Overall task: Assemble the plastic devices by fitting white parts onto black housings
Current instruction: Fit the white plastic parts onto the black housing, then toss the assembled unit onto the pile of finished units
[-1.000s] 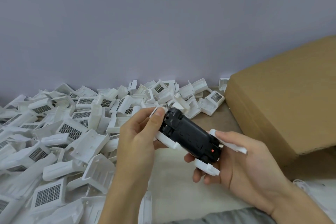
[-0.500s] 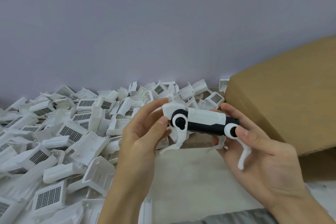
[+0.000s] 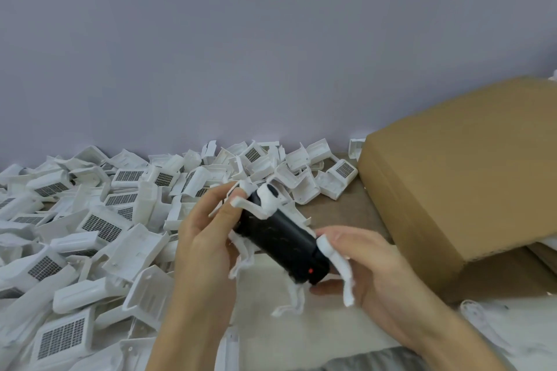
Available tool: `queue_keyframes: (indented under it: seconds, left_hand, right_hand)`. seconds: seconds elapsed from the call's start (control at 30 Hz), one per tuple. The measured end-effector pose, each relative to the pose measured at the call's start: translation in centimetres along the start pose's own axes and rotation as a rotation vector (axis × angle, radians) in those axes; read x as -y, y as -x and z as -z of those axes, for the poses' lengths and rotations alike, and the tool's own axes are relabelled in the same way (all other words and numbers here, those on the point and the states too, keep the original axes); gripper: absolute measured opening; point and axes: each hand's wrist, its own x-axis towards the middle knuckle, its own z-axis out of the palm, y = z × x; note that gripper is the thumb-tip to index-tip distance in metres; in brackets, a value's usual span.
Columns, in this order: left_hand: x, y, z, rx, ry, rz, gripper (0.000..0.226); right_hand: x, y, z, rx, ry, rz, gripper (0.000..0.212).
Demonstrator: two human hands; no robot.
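Black housing [image 3: 281, 239] w/ white legs: L hand [image 3: 205, 238] grips top end, R hand [image 3: 370, 268] grips bottom; white parts pile [image 3: 90, 220] left

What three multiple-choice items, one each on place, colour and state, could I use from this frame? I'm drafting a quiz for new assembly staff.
1. Where does the cardboard box stand?
A. To the right of the hands
B. On top of the heap of white parts
C. Left of the heap

2. What colour is the small dot on the black housing?
A. Green
B. Red
C. Blue

3. How is the black housing held?
A. Lying on the table, untouched
B. In the left hand alone
C. Between both hands

Key:
1 A: the box fills the right side, with the heap of white parts on the left.
2 B: the dot near the housing's lower end is red.
3 C: the left hand grips its upper end, the right hand its lower end.
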Motion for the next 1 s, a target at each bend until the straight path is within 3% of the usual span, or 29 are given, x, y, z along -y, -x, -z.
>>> queue_keyframes:
  seconds: [0.1, 0.2, 0.3, 0.47, 0.6, 0.7, 0.77, 0.87, 0.93, 1.0]
  left_hand:
    - [-0.1, 0.0, 0.0, -0.052, -0.025, 0.011, 0.006]
    - [-0.2, 0.0, -0.1, -0.118, -0.086, -0.003, 0.026]
    - [-0.2, -0.2, 0.4, -0.18, -0.085, 0.007, 0.027]
    - [0.2, -0.5, 0.0, -0.29, -0.08, -0.042, 0.029]
    - [0.2, -0.7, -1.2, -0.339, -0.027, 0.054, 0.047]
    - [-0.4, -1.0, -1.5, -0.307, -0.029, 0.097, 0.033]
    - [-0.7, -1.0, -1.5, -0.291, -0.018, 0.13, 0.03]
    - [-0.9, -0.8, -1.7, -0.239, -0.028, 0.127, 0.027]
    - [-0.9, -0.5, -1.7, -0.188, -0.045, 0.088, 0.028]
    - [-0.9, -0.2, -1.5, -0.149, -0.065, 0.057, 0.029]
  right_hand:
    - [1.0, 0.3, -0.5, 0.075, 0.154, -0.11, 0.037]
    - [3.3, 0.0, -1.2, 0.255, 0.364, -0.223, 0.036]
    - [4.8, -1.2, -2.2, 0.34, 0.543, -0.206, 0.027]
    - [3.4, -2.1, -1.8, 0.321, 0.405, -0.171, 0.031]
    - [4.3, -1.8, -0.5, 0.37, 0.307, -0.139, 0.014]
    - [7.3, -1.7, -0.4, 0.095, 0.179, 0.076, 0.016]
    - [10.3, -1.4, 0.3, -0.103, -0.129, 0.361, 0.028]
    - [12.7, 0.0, 2.3, -0.306, -0.375, 0.706, 0.076]
    - [12.3, 0.4, 2.9, -0.444, -0.253, 0.663, 0.087]
    - [10.9, -0.3, 2.3, -0.534, -0.106, 0.521, 0.071]
